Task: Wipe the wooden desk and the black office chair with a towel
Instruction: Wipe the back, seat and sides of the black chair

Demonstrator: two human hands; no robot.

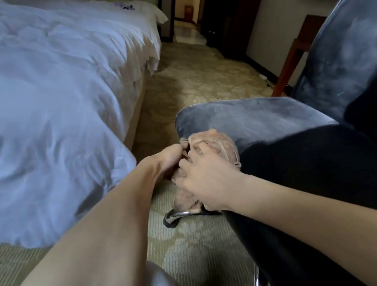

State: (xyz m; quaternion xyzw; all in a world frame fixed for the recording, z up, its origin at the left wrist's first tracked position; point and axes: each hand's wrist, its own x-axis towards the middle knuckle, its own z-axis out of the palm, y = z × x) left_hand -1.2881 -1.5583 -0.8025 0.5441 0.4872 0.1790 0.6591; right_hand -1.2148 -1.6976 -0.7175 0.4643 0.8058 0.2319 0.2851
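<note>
The pinkish-beige terry towel (218,147) is bunched on the front left corner of the seat of the black padded office chair (277,128), with part of it hanging down past the seat edge. My right hand (208,181) grips it, fingers curled into the cloth, so much of the towel is hidden under my palm. My left hand (170,158) pinches the near edge of the towel between thumb and fingertips, and the two hands touch. The seat and the tall backrest have greyish, dusty-looking streaks. A shiny chrome base leg (176,216) pokes out below the hanging cloth, but the rest of the base is hidden by the seat and my arms. Behind the backrest, the reddish-brown wooden desk (292,60) shows only a leg and a bit of its edge. To the left, a bed with a rumpled white duvet (43,102) fills the view, and it is cut off by the frame. A small purple patch (125,6) on its far corner is too blurred to read. Green-beige patterned carpet (189,84) runs between the bed and the chair towards a dark cabinet (244,16), whose contents I cannot make out.
</note>
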